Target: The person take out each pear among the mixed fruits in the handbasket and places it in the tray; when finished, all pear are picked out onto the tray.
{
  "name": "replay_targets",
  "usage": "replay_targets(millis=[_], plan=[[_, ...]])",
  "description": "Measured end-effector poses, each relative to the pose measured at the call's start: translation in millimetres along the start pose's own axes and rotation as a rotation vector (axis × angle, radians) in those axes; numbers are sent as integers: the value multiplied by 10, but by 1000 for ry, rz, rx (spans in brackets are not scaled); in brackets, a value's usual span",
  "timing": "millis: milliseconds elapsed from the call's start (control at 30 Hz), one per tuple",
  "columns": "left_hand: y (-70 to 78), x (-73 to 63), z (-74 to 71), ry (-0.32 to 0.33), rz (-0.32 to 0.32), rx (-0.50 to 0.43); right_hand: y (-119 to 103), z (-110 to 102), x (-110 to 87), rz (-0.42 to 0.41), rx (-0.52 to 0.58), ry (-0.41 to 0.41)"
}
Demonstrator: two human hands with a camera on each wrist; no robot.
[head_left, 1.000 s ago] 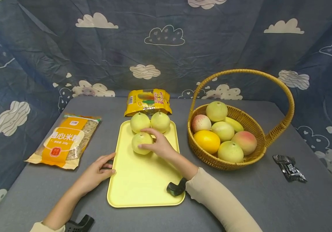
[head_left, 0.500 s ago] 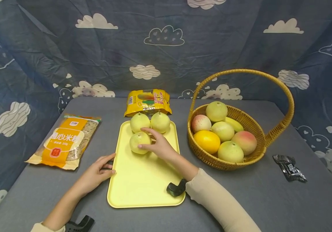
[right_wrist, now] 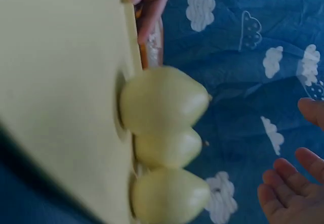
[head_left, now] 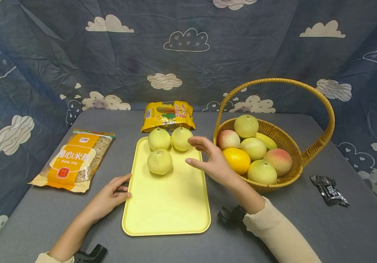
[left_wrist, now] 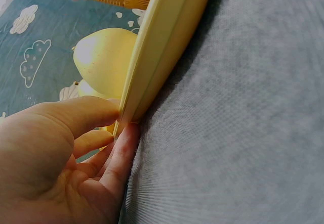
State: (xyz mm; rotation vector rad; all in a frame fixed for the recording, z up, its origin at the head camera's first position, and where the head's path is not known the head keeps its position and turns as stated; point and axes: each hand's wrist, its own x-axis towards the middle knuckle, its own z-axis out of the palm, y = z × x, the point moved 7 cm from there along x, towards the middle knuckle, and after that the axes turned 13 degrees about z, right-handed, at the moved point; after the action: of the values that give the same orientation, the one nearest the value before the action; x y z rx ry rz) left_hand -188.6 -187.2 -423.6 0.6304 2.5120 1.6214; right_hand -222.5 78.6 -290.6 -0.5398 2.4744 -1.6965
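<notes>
Three pale yellow-green, rounded fruits with short stems sit on the yellow tray [head_left: 166, 208]: a nearer fruit [head_left: 159, 162], a back left fruit [head_left: 159, 141] and a back right fruit [head_left: 181, 138]. My left hand [head_left: 109, 195] holds the tray's left edge; in the left wrist view the thumb [left_wrist: 96, 113] touches the rim and a finger lies low against it. My right hand [head_left: 212, 160], holding nothing, is over the tray's right edge with thumb and fingers spread. In the right wrist view its fingers [right_wrist: 288, 183] are apart from the fruits.
A wicker basket [head_left: 290, 144] with a tall handle stands right of the tray, holding several fruits, including an orange one [head_left: 236, 160] and a peach [head_left: 278, 162]. A yellow packet [head_left: 168, 115] lies behind the tray, a noodle bag [head_left: 76, 160] at left, a small black packet [head_left: 330, 190] at right.
The nearer fruit shifted slightly left on the tray, then my right hand let go of it and moved right, toward the basket. My left hand has stayed at the tray's edge.
</notes>
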Motion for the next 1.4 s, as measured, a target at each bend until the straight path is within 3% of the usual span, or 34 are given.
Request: replay_targets(millis=[267, 433, 600, 900, 1133, 1400], plan=[[-2, -3, 1, 2, 7, -2, -33, -655, -131, -62, -88, 179], [14, -5, 0, 2, 15, 7, 127, -1085, -26, -61, -78, 271], [4, -10, 1, 0, 4, 1, 225, -1364, 135, -11, -50, 290], [-13, -15, -1, -6, -10, 1, 427, -1610, 418, 83, -21, 326], [11, -4, 6, -7, -1, -4, 664, -1676, 449, 146, -9, 359], [9, -4, -5, -6, -6, 2, 799, -1661, 487, 192, -17, 338]])
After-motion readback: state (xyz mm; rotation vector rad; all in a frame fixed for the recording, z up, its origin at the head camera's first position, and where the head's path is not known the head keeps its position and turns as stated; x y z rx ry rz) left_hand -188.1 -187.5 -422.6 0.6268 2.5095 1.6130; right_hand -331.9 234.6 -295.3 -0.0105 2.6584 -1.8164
